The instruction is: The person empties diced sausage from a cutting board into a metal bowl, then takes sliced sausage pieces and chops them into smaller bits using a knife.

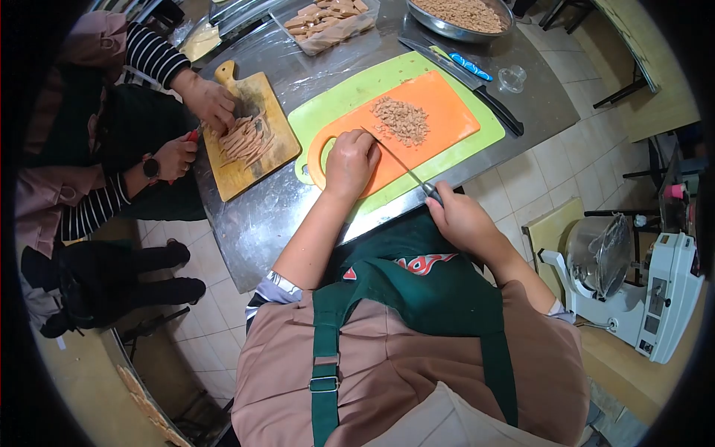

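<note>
My right hand (459,217) is wrapped round the black handle of a knife (402,164). The thin blade points up and left across an orange cutting board (454,112). Near the blade's tip rests my left hand (352,162), its fingers curled down on the board; whatever they hold, if anything, is hidden. Just beyond the blade lies a heap of small light-brown chopped pieces (401,121). Under the orange board is a larger green cutting board (307,119).
A larger black-handled knife (497,108) lies along the green board's right edge, beside a blue patterned object (471,67). Behind are a plastic tub of brown chunks (328,41) and a metal bowl (506,26). At left, a co-worker's hands (208,100) work over a wooden board (279,153) with brown strips.
</note>
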Motion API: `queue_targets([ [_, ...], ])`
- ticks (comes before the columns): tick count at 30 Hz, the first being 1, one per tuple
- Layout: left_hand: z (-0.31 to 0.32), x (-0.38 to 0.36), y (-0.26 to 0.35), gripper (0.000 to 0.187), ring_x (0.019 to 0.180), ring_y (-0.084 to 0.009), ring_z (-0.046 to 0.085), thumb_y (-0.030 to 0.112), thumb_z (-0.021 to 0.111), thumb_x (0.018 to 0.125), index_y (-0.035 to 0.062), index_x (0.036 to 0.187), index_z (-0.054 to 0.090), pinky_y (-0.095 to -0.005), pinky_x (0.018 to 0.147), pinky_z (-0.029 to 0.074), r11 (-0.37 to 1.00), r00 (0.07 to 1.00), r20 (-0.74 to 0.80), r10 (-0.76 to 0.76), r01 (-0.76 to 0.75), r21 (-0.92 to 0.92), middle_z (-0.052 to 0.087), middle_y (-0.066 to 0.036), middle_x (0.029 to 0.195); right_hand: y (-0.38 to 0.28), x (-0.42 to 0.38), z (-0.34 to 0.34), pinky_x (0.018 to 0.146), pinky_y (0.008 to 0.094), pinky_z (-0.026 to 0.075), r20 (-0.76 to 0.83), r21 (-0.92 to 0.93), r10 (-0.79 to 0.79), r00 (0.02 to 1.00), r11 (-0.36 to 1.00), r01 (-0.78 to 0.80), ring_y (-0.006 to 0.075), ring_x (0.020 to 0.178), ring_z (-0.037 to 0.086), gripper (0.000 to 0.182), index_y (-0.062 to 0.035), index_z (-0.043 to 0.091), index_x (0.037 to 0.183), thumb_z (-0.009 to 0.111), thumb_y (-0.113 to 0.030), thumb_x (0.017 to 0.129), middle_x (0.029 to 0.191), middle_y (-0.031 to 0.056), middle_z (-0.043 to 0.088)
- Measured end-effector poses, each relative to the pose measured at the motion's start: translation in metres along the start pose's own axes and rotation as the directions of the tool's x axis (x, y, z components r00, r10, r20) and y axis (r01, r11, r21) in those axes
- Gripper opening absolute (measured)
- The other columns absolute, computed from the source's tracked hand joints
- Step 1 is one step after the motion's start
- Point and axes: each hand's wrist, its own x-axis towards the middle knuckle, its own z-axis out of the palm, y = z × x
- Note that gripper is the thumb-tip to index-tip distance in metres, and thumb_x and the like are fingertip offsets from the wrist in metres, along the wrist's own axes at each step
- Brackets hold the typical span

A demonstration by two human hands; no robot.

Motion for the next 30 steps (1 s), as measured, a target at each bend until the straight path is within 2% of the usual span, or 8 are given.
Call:
queue_targets([
  [7, -0.001, 0.0, 0.001, 0.005, 0.073, -0.0286, 0.055, 0.006, 0.064, 0.07, 0.0025, 0.072, 0.061, -0.038, 0.065, 0.047, 0.998, 0.998, 0.001, -0.066, 0.066, 0.018, 0.06, -0.01, 0.077, 0.009, 0.005, 0.007, 0.064, 0.0515, 0.045, -0.035, -0.019, -0.008, 0.999, 1.0, 0.007, 0.0427, 0.07, 0.059, 0.026, 0.0005, 0.043, 0.099, 0.046, -0.024, 0.091, 0.072, 0.0249, 0.06],
  [12, -0.002, -0.003, 0.001, 0.007, 0.073, -0.0287, 0.057, 0.007, 0.065, 0.073, 0.0018, 0.077, 0.066, -0.0375, 0.066, 0.047, 0.983, 0.988, -0.032, -0.151, 0.147, -0.109, 0.06, -0.011, 0.074, 0.015, -0.015, -0.001, 0.06, 0.051, 0.045, -0.044, 0.003, -0.002, 0.999, 1.0, 0.002, 0.0419, 0.065, 0.058, 0.025, -0.0002, 0.043, 0.096, 0.048, -0.024, 0.09, 0.068, 0.0236, 0.06],
  [17, -0.005, -0.004, 0.002, 0.008, 0.071, -0.0289, 0.058, 0.006, 0.065, 0.072, 0.0017, 0.079, 0.067, -0.0378, 0.064, 0.047, 0.992, 0.995, -0.04, -0.094, 0.091, -0.088, 0.061, -0.011, 0.076, 0.005, -0.013, -0.005, 0.058, 0.0502, 0.045, -0.093, 0.011, -0.033, 0.995, 0.999, 0.034, 0.0408, 0.063, 0.058, 0.025, -0.0004, 0.043, 0.094, 0.048, -0.024, 0.09, 0.066, 0.0222, 0.059],
  [19, -0.007, -0.004, 0.001, 0.007, 0.069, -0.029, 0.058, 0.006, 0.066, 0.072, 0.0016, 0.077, 0.066, -0.0382, 0.063, 0.047, 0.995, 0.997, -0.042, -0.071, 0.067, -0.078, 0.062, -0.012, 0.076, 0.001, -0.016, -0.006, 0.058, 0.0498, 0.045, -0.12, -0.047, -0.091, 0.989, 0.995, 0.086, 0.0401, 0.063, 0.058, 0.025, -0.0005, 0.043, 0.094, 0.048, -0.024, 0.09, 0.066, 0.0221, 0.059],
  [22, -0.008, -0.002, 0.002, 0.006, 0.068, -0.0295, 0.058, 0.006, 0.066, 0.071, 0.0013, 0.074, 0.064, -0.0384, 0.062, 0.047, 0.992, 0.994, 0.012, -0.11, 0.11, -0.062, 0.062, -0.013, 0.074, -0.001, -0.007, -0.003, 0.059, 0.0495, 0.046, -0.032, -0.068, -0.037, 0.999, 0.997, 0.034, 0.0398, 0.064, 0.059, 0.024, -0.0004, 0.044, 0.094, 0.048, -0.024, 0.09, 0.068, 0.0225, 0.06],
  [25, -0.008, -0.002, 0.004, 0.006, 0.068, -0.0299, 0.057, 0.006, 0.066, 0.071, 0.0013, 0.072, 0.062, -0.0387, 0.062, 0.046, 0.988, 0.99, -0.01, -0.144, 0.143, -0.059, 0.061, -0.013, 0.07, 0.008, 0.01, 0.013, 0.06, 0.0496, 0.046, -0.084, -0.059, -0.081, 0.993, 0.995, 0.076, 0.04, 0.064, 0.059, 0.025, -0.0004, 0.044, 0.095, 0.048, -0.024, 0.09, 0.067, 0.0224, 0.06],
  [27, -0.009, -0.001, 0.003, 0.007, 0.067, -0.0302, 0.057, 0.007, 0.067, 0.071, 0.0012, 0.072, 0.062, -0.0386, 0.062, 0.046, 0.971, 0.975, -0.007, -0.222, 0.22, -0.095, 0.061, -0.013, 0.069, 0.01, 0.008, 0.011, 0.059, 0.0497, 0.046, -0.083, -0.057, -0.071, 0.994, 0.996, 0.066, 0.0401, 0.064, 0.059, 0.025, -0.0004, 0.044, 0.095, 0.049, -0.024, 0.09, 0.067, 0.0223, 0.06],
  [30, -0.01, -0.003, 0.002, 0.008, 0.067, -0.0301, 0.057, 0.007, 0.067, 0.071, 0.001, 0.071, 0.062, -0.0384, 0.063, 0.046, 0.96, 0.97, 0.0, -0.245, 0.242, -0.138, 0.06, -0.013, 0.069, 0.013, -0.005, 0.001, 0.059, 0.0499, 0.046, -0.068, -0.041, -0.058, 0.996, 0.998, 0.055, 0.0401, 0.063, 0.059, 0.025, -0.0005, 0.044, 0.095, 0.049, -0.024, 0.089, 0.066, 0.0221, 0.06],
])
